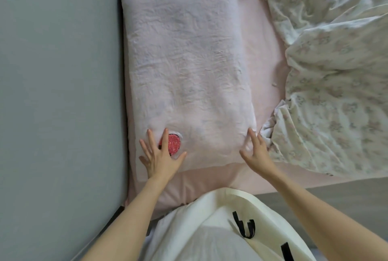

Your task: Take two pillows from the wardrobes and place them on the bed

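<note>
Pillow (184, 67) lies flat on bed (264, 51) against wall (58, 82), left hand (160, 156) spread on its near edge, right hand (255, 149) loosely spread at near corner; best press evenly, square it to the edge.

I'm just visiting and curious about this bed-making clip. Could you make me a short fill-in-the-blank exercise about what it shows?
1. Both hands rest on the pale pink ____ lying on the bed.
2. The left hand lies flat beside a round ____ patch.
3. The crumpled floral duvet lies to the ____ of the right hand.

Missing words: pillow; red; right
</note>
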`<move>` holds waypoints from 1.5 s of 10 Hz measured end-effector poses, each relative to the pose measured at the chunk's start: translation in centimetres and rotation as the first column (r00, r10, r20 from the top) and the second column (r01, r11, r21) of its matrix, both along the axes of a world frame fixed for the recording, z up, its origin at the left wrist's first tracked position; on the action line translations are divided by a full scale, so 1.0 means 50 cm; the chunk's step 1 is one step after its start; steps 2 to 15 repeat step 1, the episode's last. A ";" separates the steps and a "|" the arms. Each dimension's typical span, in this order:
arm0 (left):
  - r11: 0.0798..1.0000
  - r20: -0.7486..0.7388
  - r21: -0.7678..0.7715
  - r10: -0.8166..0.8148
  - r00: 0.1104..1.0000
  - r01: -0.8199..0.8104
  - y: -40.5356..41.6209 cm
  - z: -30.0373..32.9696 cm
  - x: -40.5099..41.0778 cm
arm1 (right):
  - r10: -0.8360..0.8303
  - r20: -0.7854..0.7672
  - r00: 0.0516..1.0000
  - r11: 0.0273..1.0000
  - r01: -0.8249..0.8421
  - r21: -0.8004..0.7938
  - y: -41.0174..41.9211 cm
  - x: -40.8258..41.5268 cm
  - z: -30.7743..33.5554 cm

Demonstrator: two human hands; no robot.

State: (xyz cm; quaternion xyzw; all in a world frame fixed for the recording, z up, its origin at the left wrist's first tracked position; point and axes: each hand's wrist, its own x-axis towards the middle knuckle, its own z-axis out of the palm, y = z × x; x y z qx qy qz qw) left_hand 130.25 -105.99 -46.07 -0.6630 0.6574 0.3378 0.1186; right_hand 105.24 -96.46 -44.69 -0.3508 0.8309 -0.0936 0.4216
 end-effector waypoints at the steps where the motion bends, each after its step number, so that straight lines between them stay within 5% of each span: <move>1: 0.998 -0.031 -0.051 -0.029 0.999 0.028 -0.036 0.025 -0.045 | -0.149 0.004 0.989 0.980 0.148 -0.134 -0.062 -0.027 0.068; 15: 0.998 -0.031 -0.051 -0.029 0.999 0.028 -0.036 0.025 -0.045 | -0.149 0.004 0.989 0.980 0.148 -0.134 -0.062 -0.027 0.068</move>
